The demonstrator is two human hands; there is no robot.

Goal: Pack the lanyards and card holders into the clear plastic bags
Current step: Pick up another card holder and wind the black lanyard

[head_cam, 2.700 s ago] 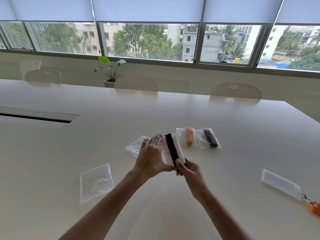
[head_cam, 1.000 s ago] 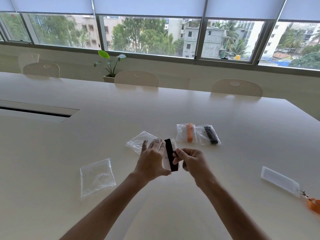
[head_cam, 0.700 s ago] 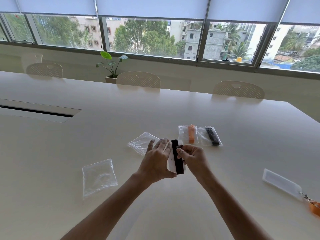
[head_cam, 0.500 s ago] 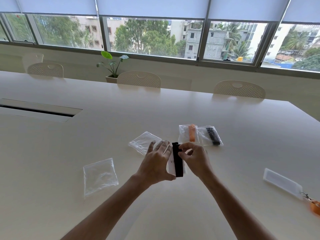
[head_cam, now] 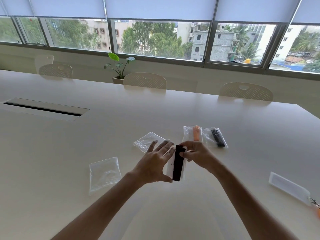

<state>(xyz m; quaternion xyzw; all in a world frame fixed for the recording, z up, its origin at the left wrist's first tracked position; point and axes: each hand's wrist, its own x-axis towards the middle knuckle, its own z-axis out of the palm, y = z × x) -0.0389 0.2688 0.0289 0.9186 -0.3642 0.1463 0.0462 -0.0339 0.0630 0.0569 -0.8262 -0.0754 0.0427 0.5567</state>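
Above the pale desk point(head_cam: 173, 213), the left hand point(head_cam: 154, 165) holds a white card holder point(head_cam: 170, 166) upright, thumb under its lower edge and fingers spread behind it. A black lanyard point(head_cam: 178, 164) is folded flat as a dark band down the holder's front, and the right hand point(head_cam: 196, 155) pinches the top of that band between thumb and curled fingers. Dark print shows on the white face just left of the band; only a "V" can be read (the rest is covered or too small). Just beyond the left hand lies an empty clear bag point(head_cam: 147, 141), and a second empty bag point(head_cam: 104, 173) lies nearer, to the left. Beyond the right hand two filled bags lie side by side, touching: one with an orange lanyard point(head_cam: 196, 135), one with a black lanyard point(head_cam: 217, 140). Well apart at the right edge lies another card holder point(head_cam: 287, 186), its metal clip point(head_cam: 311, 200) joined to an orange strap point(head_cam: 317, 210) cut off by the frame. No writing shows on any bag.
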